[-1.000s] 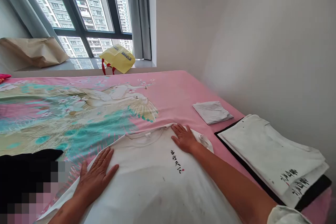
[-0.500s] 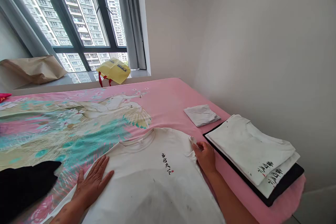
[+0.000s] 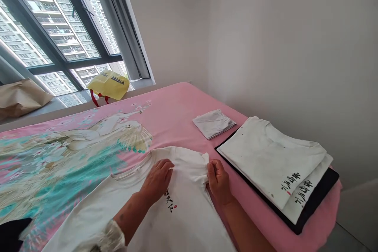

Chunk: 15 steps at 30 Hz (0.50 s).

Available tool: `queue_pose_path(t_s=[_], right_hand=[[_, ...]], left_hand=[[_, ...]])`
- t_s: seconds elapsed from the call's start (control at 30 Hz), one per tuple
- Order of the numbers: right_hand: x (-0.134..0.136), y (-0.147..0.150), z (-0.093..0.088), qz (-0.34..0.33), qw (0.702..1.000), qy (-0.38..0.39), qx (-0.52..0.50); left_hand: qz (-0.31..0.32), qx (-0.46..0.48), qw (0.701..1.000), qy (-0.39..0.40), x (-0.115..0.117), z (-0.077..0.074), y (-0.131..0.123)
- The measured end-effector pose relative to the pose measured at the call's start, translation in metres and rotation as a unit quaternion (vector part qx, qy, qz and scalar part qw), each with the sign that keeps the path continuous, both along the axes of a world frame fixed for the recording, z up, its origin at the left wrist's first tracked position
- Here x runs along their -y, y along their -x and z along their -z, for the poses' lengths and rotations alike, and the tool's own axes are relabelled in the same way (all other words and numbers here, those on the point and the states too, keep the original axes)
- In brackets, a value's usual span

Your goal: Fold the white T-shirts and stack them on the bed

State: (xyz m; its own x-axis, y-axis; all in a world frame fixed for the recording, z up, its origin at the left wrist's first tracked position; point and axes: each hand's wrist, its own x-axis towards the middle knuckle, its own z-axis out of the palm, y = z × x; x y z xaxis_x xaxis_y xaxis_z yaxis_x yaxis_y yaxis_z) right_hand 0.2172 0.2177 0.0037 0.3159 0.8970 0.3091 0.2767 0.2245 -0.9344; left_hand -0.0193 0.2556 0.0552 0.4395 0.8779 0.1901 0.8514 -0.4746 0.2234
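A white T-shirt [image 3: 97, 204] lies spread on the bed with its neckline toward the far left. Black brush lettering and a small red mark run down its chest. My right hand [image 3: 219, 183] pinches the edge of the sleeve on the right side. Over the chest, my left hand [image 3: 158, 181] is open, palm down with its fingers slightly bent, and covers the upper part of the lettering. Whether its palm touches the cloth I cannot tell. Below the wrist a pale cuff shows.
To the right is a stack of folded white T-shirts [image 3: 265, 157] on a black folded garment [image 3: 320, 197]. A small folded light-grey cloth [image 3: 214, 123] lies behind it. The patterned pink bed sheet [image 3: 174, 106] meets the wall. A yellow bag [image 3: 109, 84] and brown paper bag [image 3: 22, 96] sit by the window.
My left hand has left the shirt's left side and moved right over the chest lettering. My right hand still pinches the sleeve. The view has turned to the right.
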Motion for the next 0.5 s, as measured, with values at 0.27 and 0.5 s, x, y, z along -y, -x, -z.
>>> queue_pose_path(t_s=[0.27, 0.5], right_hand=[[0.005, -0.008, -0.012, -0.043, 0.998, 0.048, 0.011], [0.011, -0.002, -0.015, -0.082, 0.995, 0.048, -0.025]], left_hand=[[-0.123, -0.009, 0.992, 0.021, -0.038, 0.058, -0.042], [-0.130, -0.010, 0.992, 0.004, -0.035, 0.056, -0.041]])
